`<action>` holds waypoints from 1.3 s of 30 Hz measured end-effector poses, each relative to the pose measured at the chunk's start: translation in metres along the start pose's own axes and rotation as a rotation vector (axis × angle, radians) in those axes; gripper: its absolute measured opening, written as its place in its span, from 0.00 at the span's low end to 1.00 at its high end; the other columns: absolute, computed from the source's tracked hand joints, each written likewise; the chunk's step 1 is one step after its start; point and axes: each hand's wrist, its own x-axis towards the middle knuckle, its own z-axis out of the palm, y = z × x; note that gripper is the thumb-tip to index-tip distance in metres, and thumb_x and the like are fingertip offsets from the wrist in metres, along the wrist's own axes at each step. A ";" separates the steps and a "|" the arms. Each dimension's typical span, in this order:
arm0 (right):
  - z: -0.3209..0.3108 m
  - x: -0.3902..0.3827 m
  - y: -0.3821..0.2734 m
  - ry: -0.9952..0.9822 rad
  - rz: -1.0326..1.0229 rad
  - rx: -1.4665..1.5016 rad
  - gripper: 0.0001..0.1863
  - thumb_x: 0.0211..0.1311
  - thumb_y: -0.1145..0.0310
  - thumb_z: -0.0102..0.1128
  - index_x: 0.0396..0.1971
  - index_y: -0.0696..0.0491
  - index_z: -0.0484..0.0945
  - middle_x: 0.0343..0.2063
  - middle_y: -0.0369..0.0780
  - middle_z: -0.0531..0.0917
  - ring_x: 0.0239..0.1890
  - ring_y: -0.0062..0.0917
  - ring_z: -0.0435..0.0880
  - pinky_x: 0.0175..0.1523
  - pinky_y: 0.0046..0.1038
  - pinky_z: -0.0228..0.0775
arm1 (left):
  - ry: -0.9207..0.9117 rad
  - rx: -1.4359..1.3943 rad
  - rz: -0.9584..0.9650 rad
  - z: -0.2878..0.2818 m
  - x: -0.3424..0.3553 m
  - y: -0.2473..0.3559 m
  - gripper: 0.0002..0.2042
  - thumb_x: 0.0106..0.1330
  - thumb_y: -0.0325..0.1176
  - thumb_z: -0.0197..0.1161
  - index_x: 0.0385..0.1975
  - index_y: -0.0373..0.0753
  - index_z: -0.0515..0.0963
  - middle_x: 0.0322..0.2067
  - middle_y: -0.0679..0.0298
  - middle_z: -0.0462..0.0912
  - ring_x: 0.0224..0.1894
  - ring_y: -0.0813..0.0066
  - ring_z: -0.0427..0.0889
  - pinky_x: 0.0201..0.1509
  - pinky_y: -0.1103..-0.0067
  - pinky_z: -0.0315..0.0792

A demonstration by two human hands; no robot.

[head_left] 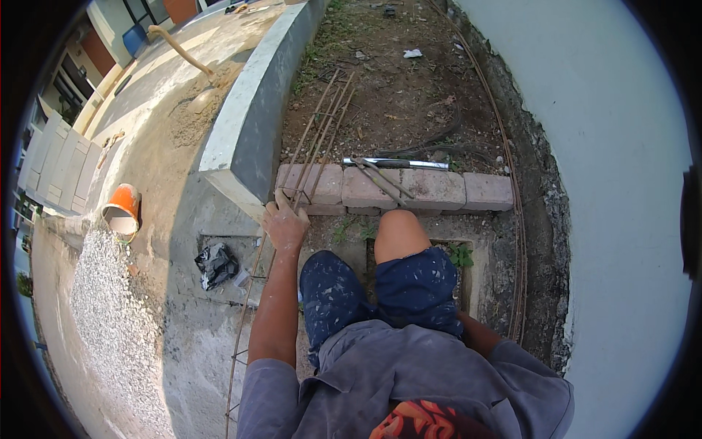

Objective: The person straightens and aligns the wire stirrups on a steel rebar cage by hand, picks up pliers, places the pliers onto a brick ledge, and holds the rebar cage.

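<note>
My left hand (285, 221) is closed round the thin rods of a long rebar cage (322, 135), at the left end of a low row of pinkish blocks (371, 186). The rusty cage rests across the blocks, its far end over the soil, and runs back past my left forearm. My right forearm (479, 334) goes down beside my right thigh; the hand itself is hidden. In front of my knees, long-handled pincers (382, 179) lie on the blocks. Against them, along the far edge, sits a shiny silver bar (398, 163).
A low grey wall (252, 110) stands left of the soil, a tall pale wall (614, 183) at right. More rods (518, 219) run along its foot. Leftward are crumpled black plastic (216, 265), an orange bucket (123, 207), gravel (113, 314) and a wooden-handled tool (179, 50) in wet mortar.
</note>
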 end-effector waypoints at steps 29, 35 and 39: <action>0.015 -0.002 0.000 0.022 0.005 0.018 0.23 0.62 0.56 0.60 0.48 0.60 0.80 0.45 0.46 0.85 0.44 0.35 0.85 0.53 0.30 0.72 | -0.019 -0.042 -0.006 0.000 0.001 0.002 0.36 0.54 0.41 0.65 0.65 0.41 0.63 0.45 0.51 0.75 0.48 0.49 0.75 0.54 0.58 0.66; 0.019 0.000 -0.003 0.017 0.000 0.012 0.23 0.62 0.57 0.60 0.48 0.60 0.80 0.45 0.46 0.85 0.44 0.35 0.85 0.53 0.31 0.73 | 0.000 -0.028 -0.004 0.000 0.000 0.002 0.36 0.53 0.41 0.66 0.65 0.41 0.64 0.45 0.50 0.75 0.47 0.49 0.76 0.54 0.58 0.66; 0.018 0.002 -0.005 0.016 -0.006 0.016 0.23 0.61 0.57 0.60 0.48 0.60 0.80 0.45 0.46 0.85 0.44 0.35 0.85 0.53 0.31 0.73 | 0.000 -0.028 0.000 -0.002 0.001 0.004 0.37 0.53 0.41 0.66 0.65 0.40 0.64 0.45 0.50 0.75 0.47 0.49 0.75 0.53 0.58 0.67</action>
